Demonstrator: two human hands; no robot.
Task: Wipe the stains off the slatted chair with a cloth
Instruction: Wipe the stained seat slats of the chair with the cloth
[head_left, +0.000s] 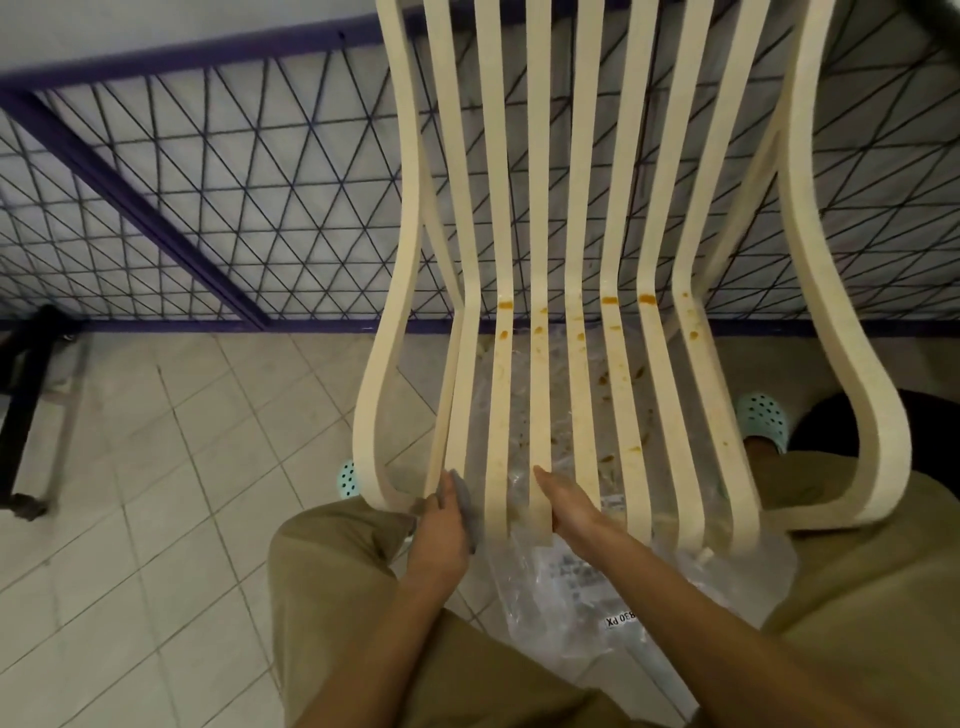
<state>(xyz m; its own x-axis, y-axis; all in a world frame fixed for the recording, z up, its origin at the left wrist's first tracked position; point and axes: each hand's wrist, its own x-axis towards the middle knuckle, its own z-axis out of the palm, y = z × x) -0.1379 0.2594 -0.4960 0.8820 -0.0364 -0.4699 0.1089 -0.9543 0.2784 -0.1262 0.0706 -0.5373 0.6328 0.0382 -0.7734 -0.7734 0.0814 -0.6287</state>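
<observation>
A cream-coloured slatted chair of bent wooden strips stands on a floor of pale square tiles, directly in front of the person, its long slats running from the tall back down into the seat. Orange-brown stains mark several slats around the bend where back meets seat, with fainter smears further along the seat slats. The left hand grips a small grey cloth with curled fingers and holds it against the front ends of the outer slats on the left of the seat. The right hand rests at the front of the middle slats, its fingers straight and close together, lying along the side of one slat; the thumb cannot be made out. A crumpled clear plastic bag with a printed label lies on the tiles under the seat. The person wears khaki trousers and perforated teal clogs. Behind the chair is a purple metal frame filled with dark wire mesh.
</observation>
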